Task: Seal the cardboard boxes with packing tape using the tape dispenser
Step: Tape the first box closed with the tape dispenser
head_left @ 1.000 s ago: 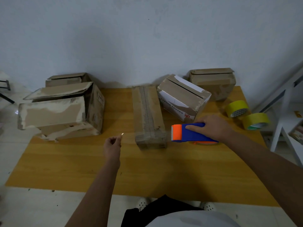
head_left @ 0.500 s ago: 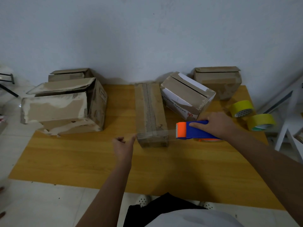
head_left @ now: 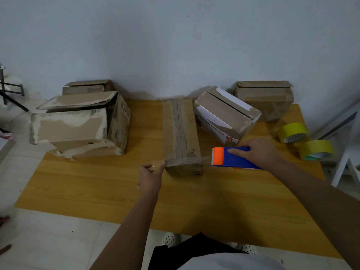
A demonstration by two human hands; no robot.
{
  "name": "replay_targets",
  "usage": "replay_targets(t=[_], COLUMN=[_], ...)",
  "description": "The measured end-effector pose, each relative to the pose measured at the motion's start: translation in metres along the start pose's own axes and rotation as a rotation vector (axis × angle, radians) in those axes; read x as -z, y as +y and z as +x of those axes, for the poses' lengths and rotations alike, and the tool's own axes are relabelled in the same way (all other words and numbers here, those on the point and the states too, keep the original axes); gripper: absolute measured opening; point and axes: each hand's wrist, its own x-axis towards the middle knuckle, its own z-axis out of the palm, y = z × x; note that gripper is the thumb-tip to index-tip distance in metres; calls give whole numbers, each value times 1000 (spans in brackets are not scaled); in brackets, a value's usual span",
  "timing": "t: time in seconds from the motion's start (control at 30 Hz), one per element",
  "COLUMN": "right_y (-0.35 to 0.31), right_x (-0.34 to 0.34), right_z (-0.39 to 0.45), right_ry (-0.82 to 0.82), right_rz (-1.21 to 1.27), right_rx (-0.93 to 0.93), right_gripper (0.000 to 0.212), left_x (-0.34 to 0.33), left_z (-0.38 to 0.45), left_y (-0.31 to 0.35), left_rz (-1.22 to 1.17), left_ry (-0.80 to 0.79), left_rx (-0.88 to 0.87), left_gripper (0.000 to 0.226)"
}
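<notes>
**Step in hand: taping across the near end of the long box**

The wooden table point(head_left: 97, 184) carries several cardboard boxes. The long narrow box point(head_left: 181, 133) lies at centre, lengthwise away from the person. The right hand point(head_left: 259, 152) grips the blue-and-orange tape dispenser point(head_left: 231, 157) just right of the box. The left hand point(head_left: 150, 176) pinches the clear tape end point(head_left: 157, 164) at the box's near left corner. A tape strip appears to span the near end. Next move, by judgement: press the strip down, then cut.
</notes>
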Motion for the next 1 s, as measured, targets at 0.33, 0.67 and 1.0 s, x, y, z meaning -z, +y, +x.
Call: replay_targets(t=[0.33,0.67,1.0], right_y=[5,8,13], right_x=[-11,-9,1], right_z=[3,-1,-10], right_ry=[-38,-36,-79], right_rz=[21,74,139], right_rx=[-41,-45,11], right_gripper=[62,58,52], left_x=[10,-23,-21], left_z=[2,-23,-12], left_y=[10,26,21], left_rz=[230,882,897], left_ry=[-19,-540,-601], left_rx=[-129,-1265,-1225], left_gripper=[89,57,59])
